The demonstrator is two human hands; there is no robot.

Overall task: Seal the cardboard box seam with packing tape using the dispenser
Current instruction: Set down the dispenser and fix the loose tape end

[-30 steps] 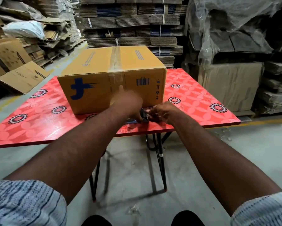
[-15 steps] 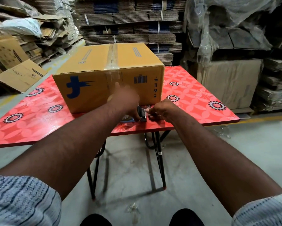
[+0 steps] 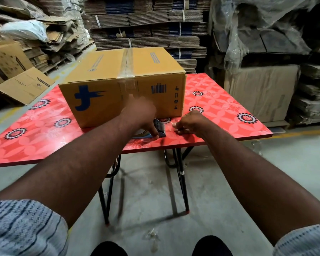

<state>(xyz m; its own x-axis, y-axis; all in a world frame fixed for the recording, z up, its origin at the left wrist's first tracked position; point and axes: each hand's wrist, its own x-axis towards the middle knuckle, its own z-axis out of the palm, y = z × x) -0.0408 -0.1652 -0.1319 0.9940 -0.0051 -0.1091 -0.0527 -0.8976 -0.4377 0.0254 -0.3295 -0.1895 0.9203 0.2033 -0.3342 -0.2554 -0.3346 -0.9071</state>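
One dispenser (image 3: 160, 127) sits gripped in left hand (image 3: 140, 117) (right hand (image 3: 188, 124) pinches its tape (image 3: 172, 125))

We list on the cardboard box (image 3: 107, 111), near face, a blue f-shaped logo (image 3: 84, 97) at nine o'clock, a blue barcode (image 3: 158, 89) at two o'clock, a column of handling pictograms (image 3: 176, 97) at three o'clock, top-flap print lines (image 3: 154, 57) too blurred to read, no legible words or numbers.
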